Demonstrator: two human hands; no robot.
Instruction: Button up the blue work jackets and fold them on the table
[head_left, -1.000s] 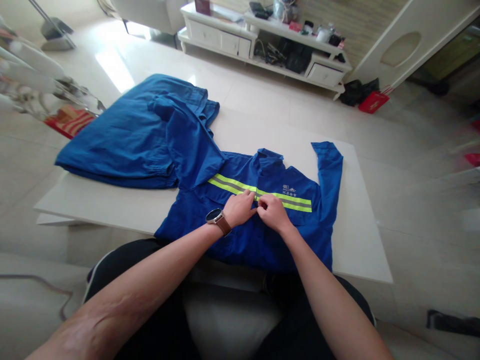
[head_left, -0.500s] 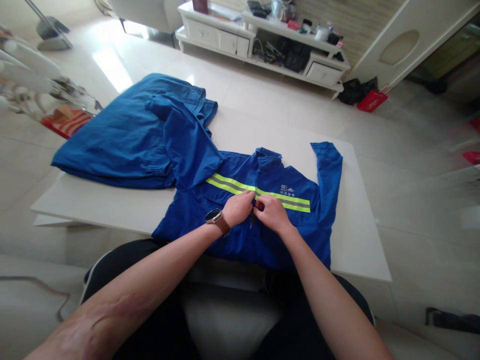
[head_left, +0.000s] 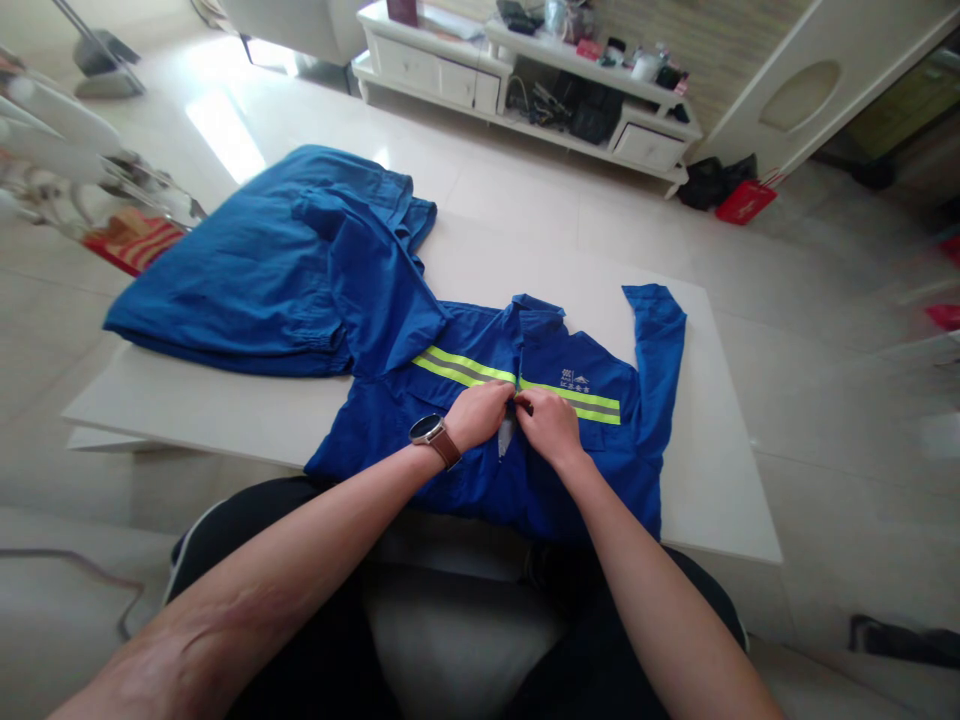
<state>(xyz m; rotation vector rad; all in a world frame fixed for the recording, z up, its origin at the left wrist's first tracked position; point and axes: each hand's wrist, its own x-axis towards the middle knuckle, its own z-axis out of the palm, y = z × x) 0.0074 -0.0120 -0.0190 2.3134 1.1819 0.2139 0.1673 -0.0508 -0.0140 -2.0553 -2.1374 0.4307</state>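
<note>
A blue work jacket point(head_left: 592, 470) with a yellow-and-grey reflective band lies front up, its collar pointing away from me. At its front opening, just below the band, my left hand point(head_left: 482, 412) pinches the left front edge. My right hand point(head_left: 550, 425) is closed on the facing edge, close beside the left. Between them a narrow gap shows a pale patch underneath. Any button or snap at my fingertips is hidden. One sleeve is folded over to the left; the other sleeve point(head_left: 660, 345) sticks up at the right.
The white table point(head_left: 720, 480) carries the jacket and, on its left, a folded pile of blue clothing point(head_left: 232, 260). A white TV cabinet point(head_left: 427, 75) with clutter stands across the floor. Beside it sits a red bag point(head_left: 746, 202). My knees are under the table's near edge.
Both hands stay at the jacket's front, shifting only slightly. The front edges have parted a little, and more of the pale patch shows between them.
</note>
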